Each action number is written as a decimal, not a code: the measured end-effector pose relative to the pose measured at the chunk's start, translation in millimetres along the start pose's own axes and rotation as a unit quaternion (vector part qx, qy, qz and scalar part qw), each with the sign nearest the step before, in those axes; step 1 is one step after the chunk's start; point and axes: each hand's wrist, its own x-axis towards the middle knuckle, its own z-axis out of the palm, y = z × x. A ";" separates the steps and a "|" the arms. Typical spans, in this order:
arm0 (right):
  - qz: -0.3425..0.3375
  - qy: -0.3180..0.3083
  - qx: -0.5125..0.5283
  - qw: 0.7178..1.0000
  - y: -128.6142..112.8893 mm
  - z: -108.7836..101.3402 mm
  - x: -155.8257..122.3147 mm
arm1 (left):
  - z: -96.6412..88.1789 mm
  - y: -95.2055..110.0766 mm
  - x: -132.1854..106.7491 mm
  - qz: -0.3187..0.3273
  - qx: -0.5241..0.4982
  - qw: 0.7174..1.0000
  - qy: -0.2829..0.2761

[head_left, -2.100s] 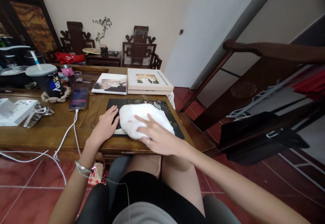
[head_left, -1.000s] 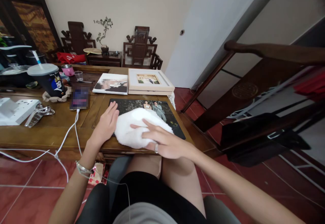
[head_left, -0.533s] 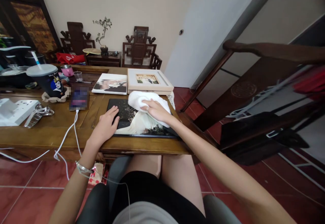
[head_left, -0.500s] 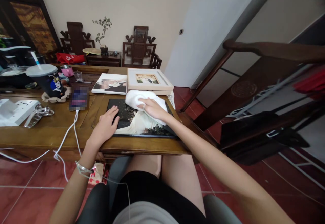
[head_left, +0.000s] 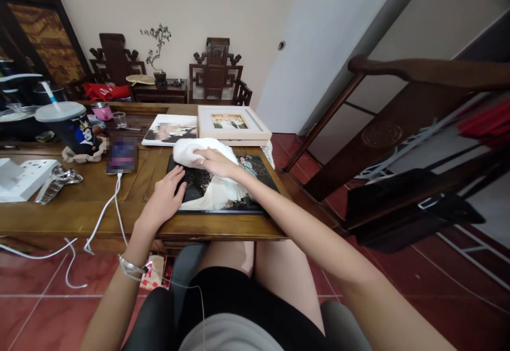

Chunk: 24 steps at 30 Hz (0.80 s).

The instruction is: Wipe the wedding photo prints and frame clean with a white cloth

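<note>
A dark glossy photo print (head_left: 235, 194) lies flat near the front edge of the wooden table (head_left: 79, 202). My left hand (head_left: 165, 198) rests on its left edge, fingers flat and a little apart. My right hand (head_left: 217, 162) presses a white cloth (head_left: 191, 152) onto the print's far left corner, fingers laid over the cloth.
Behind the print lie a white framed photo (head_left: 231, 122) and another print (head_left: 169, 129). To the left are a phone (head_left: 121, 155) on a white cable, a dark lidded cup (head_left: 71, 125) and a white power strip (head_left: 24, 178). A dark wooden chair arm (head_left: 418, 69) stands at right.
My right hand swept the cloth from the near part of the print up to its far edge, then leftward to the far left corner. My left hand stayed on the left edge.
</note>
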 end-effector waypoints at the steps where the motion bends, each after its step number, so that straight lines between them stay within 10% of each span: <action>1: 0.008 0.005 -0.005 1.000 7.1 -5.7 -7.7 | 0.2 0.0 -0.1 -0.001 -0.002 1.000 -0.002; 12: 0.103 0.043 -0.087 0.990 55.4 -46.4 -88.2 | 1.9 -2.3 -0.8 -0.011 -0.014 1.000 0.007; 24: -0.025 -0.102 -0.060 0.993 -45.8 -32.7 -166.3 | 1.5 1.2 0.5 -0.015 0.000 1.000 0.001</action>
